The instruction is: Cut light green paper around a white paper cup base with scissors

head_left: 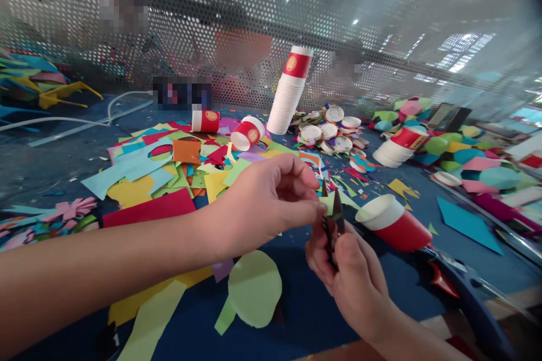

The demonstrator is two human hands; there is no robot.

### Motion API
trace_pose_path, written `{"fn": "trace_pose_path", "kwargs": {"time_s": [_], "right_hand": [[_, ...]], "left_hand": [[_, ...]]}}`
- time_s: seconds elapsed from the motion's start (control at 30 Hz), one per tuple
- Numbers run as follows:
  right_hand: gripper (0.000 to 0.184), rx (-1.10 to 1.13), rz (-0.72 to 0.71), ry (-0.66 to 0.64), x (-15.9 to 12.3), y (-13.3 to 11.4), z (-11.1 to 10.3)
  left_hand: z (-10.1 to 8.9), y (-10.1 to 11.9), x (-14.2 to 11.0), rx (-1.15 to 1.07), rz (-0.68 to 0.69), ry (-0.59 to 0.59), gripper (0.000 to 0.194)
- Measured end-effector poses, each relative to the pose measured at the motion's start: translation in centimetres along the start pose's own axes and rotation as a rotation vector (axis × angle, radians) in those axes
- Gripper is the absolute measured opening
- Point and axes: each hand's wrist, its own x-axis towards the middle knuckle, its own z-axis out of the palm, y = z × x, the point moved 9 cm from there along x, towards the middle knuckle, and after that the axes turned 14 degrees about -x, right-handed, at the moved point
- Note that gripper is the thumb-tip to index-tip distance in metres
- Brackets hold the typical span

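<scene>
Near the middle of the head view, my left hand (271, 197) pinches a small piece of light green paper (329, 203) between thumb and fingers. Closed around a pair of dark scissors (337, 211) is my right hand (351, 265). The blades point up and stand parted at the green paper; whether they touch it I cannot tell. Below my left hand, a pale green paper circle (255, 289) lies on the blue table over a narrow green strip (225, 315). A red and white paper cup (396, 223) rests on its side, right of the scissors.
A glue gun (461, 279) lies at the right, its nozzle by the cup. Coloured paper sheets (144, 172) cover the left middle. Behind them rises a tall cup stack (288, 93), beside piled white-rimmed paper pieces (328, 132). A perforated metal screen (237, 17) borders the table's far side.
</scene>
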Motion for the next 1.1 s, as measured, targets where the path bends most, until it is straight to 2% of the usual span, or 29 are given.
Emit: {"fn": "trace_pose_path", "kwargs": {"time_s": [0.3,0.67,1.1], "right_hand": [[0.042,0.047,0.012,-0.003,0.17,-0.21,0.27],[0.036,0.156,-0.039,-0.021,0.39,-0.36,0.54],[0.038,0.136,-0.032,0.003,0.7,-0.62,0.48]], "left_hand": [[-0.08,0.02,0.08,-0.022,0.003,-0.002,0.024],[-0.22,-0.06,-0.09,-0.033,0.015,0.008,0.024],[-0.22,0.1,0.13,-0.053,0.024,0.022,0.024]]}}
